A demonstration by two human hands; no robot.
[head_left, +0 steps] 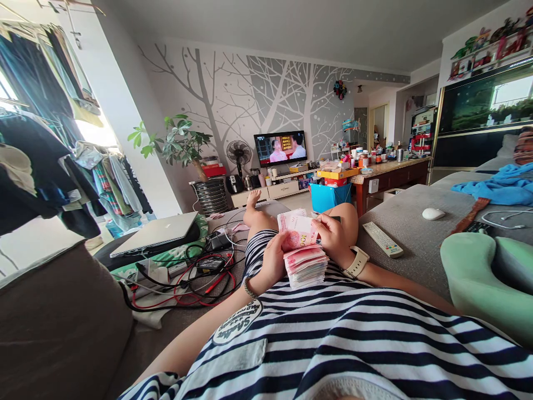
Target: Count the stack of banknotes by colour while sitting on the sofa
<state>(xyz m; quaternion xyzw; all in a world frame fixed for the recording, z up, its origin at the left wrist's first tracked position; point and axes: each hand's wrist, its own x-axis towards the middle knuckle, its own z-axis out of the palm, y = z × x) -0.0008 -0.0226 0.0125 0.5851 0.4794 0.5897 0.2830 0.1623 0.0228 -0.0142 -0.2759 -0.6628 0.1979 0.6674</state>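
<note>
A thick stack of red banknotes (306, 266) is bent over in front of my belly, its many edges fanned toward me. My left hand (275, 256) grips the stack from the left side, thumb on top. On the right, my right hand (334, 236) pinches the upper edge of a note, with thumb and fingers closed on it. More pink and white note faces (293, 221) stand up between the two hands. The fingers behind the notes are hidden. A light watch (358, 262) circles my right wrist and a bracelet (249, 286) my left.
A remote control (383, 239) and a white mouse (433, 214) lie on the sofa to the right, by a green neck pillow (470, 272). Tangled cables (204, 272) and a laptop (156, 233) are at the left. A television (280, 148) is lit ahead.
</note>
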